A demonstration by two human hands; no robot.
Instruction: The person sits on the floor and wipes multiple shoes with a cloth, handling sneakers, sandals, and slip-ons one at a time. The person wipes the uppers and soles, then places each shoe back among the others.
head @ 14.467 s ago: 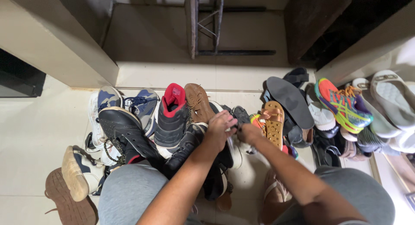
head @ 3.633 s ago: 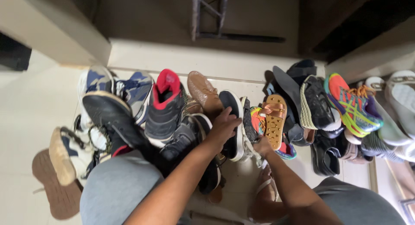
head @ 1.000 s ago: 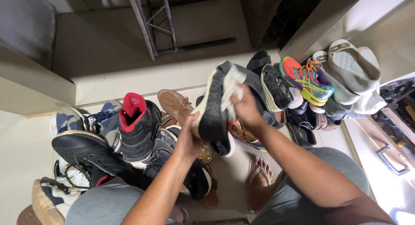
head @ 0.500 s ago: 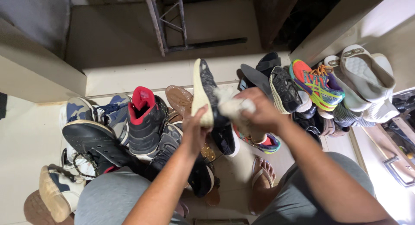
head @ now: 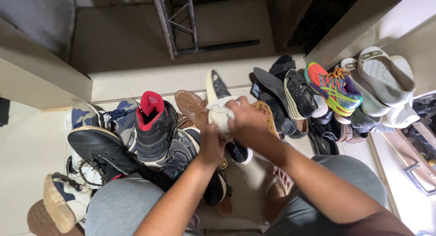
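My left hand (head: 211,145) grips a dark grey knit sneaker (head: 216,85) with a cream sole, held upright above the pile with its toe pointing away. My right hand (head: 243,122) presses a pale crumpled cloth (head: 220,114) against the sneaker's side. Both forearms reach forward over my grey-trousered knees. Below the hands lie a brown lace-up shoe (head: 191,106) and a black sneaker (head: 180,149).
Shoes crowd the tiled floor: a black high-top with red lining (head: 151,122), blue-grey sneakers (head: 119,120), a black studded shoe (head: 101,149) at left, a bright multicoloured runner (head: 332,87) and white sandals (head: 383,77) at right. A metal frame (head: 175,22) stands behind a raised step.
The sneaker has dropped lower and nearer to me. My right hand with the cloth has moved left and down along its side. The camera has held nearly still.
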